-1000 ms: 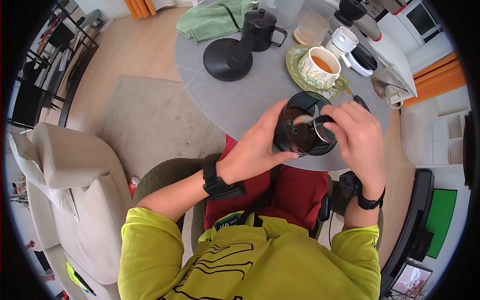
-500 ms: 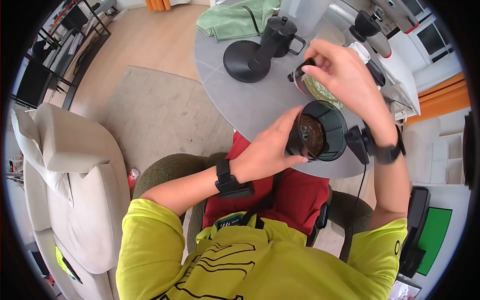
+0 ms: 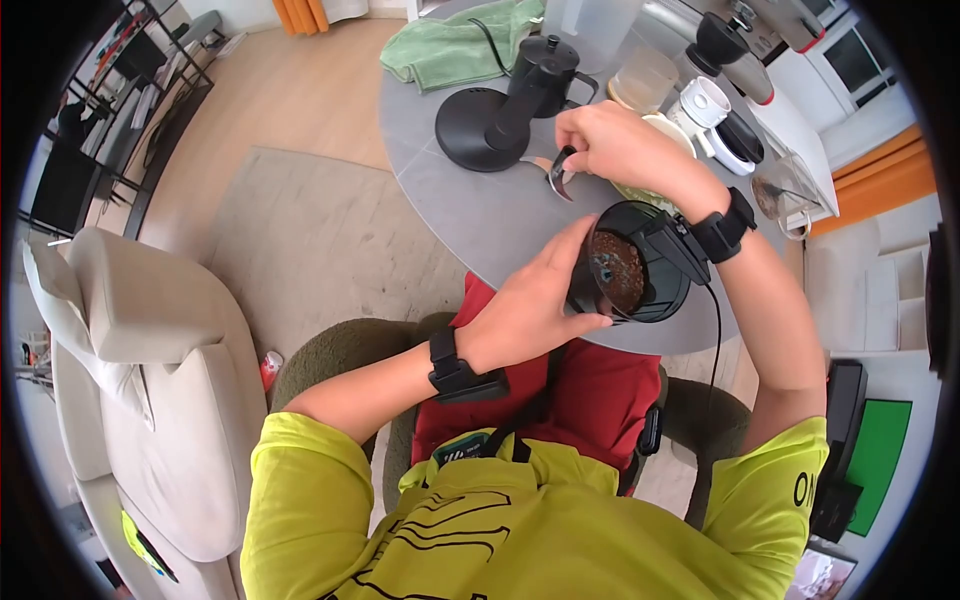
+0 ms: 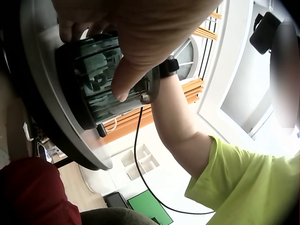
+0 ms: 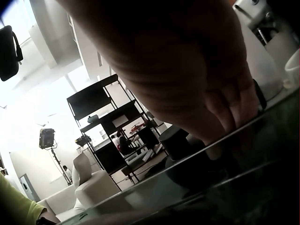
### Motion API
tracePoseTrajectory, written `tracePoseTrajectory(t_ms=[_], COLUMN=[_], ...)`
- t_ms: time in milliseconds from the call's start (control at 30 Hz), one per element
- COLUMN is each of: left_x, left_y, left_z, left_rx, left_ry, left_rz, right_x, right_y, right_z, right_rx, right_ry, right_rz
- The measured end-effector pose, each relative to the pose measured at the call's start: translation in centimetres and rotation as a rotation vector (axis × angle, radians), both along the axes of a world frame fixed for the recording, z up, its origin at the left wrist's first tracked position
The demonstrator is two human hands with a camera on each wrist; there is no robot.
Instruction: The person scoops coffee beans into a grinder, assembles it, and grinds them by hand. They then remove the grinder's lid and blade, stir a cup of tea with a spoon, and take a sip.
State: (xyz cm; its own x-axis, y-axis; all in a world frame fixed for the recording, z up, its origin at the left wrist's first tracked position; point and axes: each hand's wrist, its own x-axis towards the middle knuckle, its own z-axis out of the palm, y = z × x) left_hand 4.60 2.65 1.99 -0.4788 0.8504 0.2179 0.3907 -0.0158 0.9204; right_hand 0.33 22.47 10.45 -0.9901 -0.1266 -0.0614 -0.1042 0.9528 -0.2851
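My left hand [image 3: 525,300] grips the side of a dark see-through cup [image 3: 665,295], held tilted at the near edge of the table. Brown coffee grounds [image 3: 618,270] lie inside it. In the left wrist view, the thumb [image 4: 125,79] lies along the cup's ribbed wall. Beyond the cup, my right hand [image 3: 620,150] pinches a small black-handled utensil [image 3: 562,178] with a curved shiny end, over the table. The right forearm crosses above a green saucer [image 3: 640,195] and hides most of the teacup [image 3: 672,128].
On the round grey table [image 3: 440,200] stand a black kettle [image 3: 550,75], a round black base [image 3: 475,130] and a green towel [image 3: 455,45]. Farther right are a clear glass [image 3: 643,78], a white cup [image 3: 703,102], a black-and-white device [image 3: 735,145] and a glass vessel [image 3: 785,200].
My right hand has lifted the utensil out of the cup, carried it forward over the saucer, then left toward the round black base. The left hand keeps its hold on the cup.
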Motion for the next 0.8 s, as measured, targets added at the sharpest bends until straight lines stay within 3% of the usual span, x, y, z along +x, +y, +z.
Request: tracePoseTrajectory(t_ms=[133, 367, 433, 533, 633, 800], left_x=[0.0, -0.2, -0.2, -0.1, -0.1, -0.1], left_y=[-0.1, 0.2, 0.2, 0.3, 0.6, 0.6], left_z=[0.4, 0.0, 0.2, -0.2, -0.2, 0.1], left_rx=[-0.019, 0.035, -0.008, 0.007, 0.043, -0.027], left_ry=[-0.001, 0.051, 0.000, 0.026, 0.012, -0.047], left_rz=[0.007, -0.013, -0.009, 0.007, 0.001, -0.017], right_x=[0.8, 10.3, 14.2, 19.2, 21.7, 20.4], right_y=[0.1, 1.7, 1.7, 1.7, 0.0, -2.4], right_z=[1.4, 6.4, 5.4, 1.3, -4.0, -6.5], right_rx=[0.047, -0.248, -0.444, -0.635, -0.673, -0.632], right_ry=[0.010, 0.217, 0.380, 0.321, 0.376, 0.394], right_rz=[0.027, -0.196, -0.351, -0.563, -0.541, -0.536])
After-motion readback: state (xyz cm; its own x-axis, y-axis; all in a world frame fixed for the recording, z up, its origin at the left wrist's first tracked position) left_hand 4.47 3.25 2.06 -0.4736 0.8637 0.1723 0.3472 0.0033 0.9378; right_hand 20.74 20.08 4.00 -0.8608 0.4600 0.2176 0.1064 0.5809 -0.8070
